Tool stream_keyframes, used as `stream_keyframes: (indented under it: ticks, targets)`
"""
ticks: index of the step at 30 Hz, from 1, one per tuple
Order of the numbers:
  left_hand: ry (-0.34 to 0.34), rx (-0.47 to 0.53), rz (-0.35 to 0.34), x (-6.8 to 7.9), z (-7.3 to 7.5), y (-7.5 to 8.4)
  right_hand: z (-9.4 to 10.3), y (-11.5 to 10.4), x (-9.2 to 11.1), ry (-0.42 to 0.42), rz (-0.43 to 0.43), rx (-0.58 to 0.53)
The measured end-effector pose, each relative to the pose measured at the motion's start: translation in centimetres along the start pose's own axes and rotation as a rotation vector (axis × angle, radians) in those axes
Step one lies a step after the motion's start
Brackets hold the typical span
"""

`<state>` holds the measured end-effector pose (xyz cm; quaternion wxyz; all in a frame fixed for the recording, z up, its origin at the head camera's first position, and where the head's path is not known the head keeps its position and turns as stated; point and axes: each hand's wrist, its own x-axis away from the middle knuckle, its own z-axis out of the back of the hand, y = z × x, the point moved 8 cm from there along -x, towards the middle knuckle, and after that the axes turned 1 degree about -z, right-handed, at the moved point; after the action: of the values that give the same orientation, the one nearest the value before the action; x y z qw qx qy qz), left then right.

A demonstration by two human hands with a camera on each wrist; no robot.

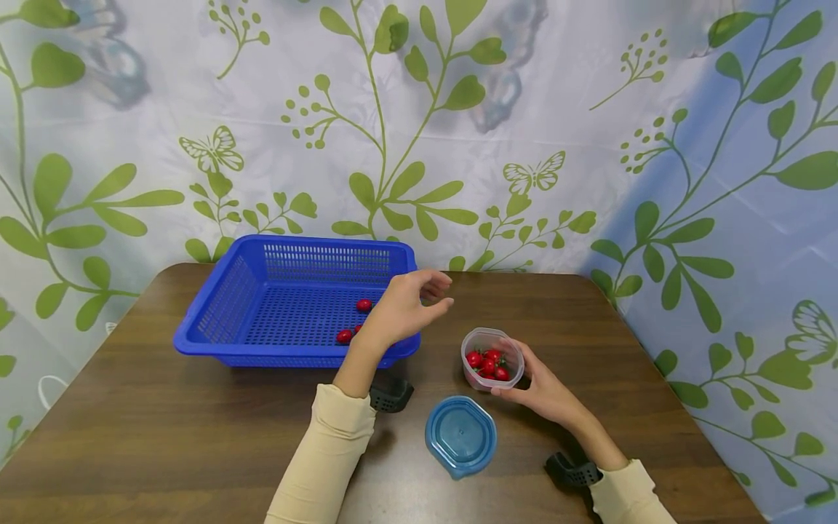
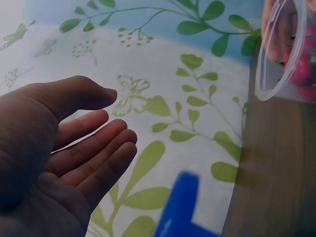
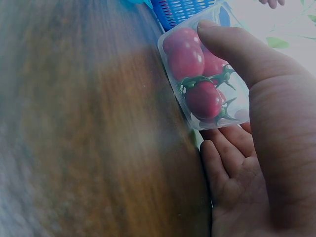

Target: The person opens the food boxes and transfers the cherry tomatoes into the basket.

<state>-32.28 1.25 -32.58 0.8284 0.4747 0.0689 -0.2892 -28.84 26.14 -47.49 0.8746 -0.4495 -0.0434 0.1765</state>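
Note:
My right hand (image 1: 543,389) holds the right side of a small clear plastic container (image 1: 484,339), its thumb and fingers spread around the wall. Several red cherry tomatoes (image 1: 489,364) with green stems lie inside it; the right wrist view shows the tomatoes (image 3: 186,60) through the clear wall. My left hand (image 1: 407,306) hovers by the right end of a blue plastic basket (image 1: 294,313), fingers loosely bent and nothing in them. A few more cherry tomatoes (image 1: 344,336) lie in the basket, partly hidden behind the left forearm.
A blue lid (image 1: 461,433) with a tab lies on the brown wooden table (image 1: 196,429), just in front of the container. Behind the table hangs a white cloth (image 1: 556,87) printed with green leaves. Each wrist wears a black band (image 1: 576,471).

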Motion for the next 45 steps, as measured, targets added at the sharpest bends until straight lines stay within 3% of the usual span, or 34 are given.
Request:
stream_keyframes:
  ticks: [18, 31, 45]
  targets:
    - [-0.164, -0.07, -0.038, -0.3, -5.5, 0.9, -0.1, 0.0, 0.2, -0.008, 0.007, -0.005]
    - [-0.275, -0.201, 0.015, 0.0, -9.4, 0.6, -0.1, 0.6, 0.2, -0.009, -0.031, 0.006]
    - [-0.307, -0.32, 0.068, 0.4, -11.5, 0.3, -0.1, 0.6, 0.3, -0.005, -0.047, 0.016]
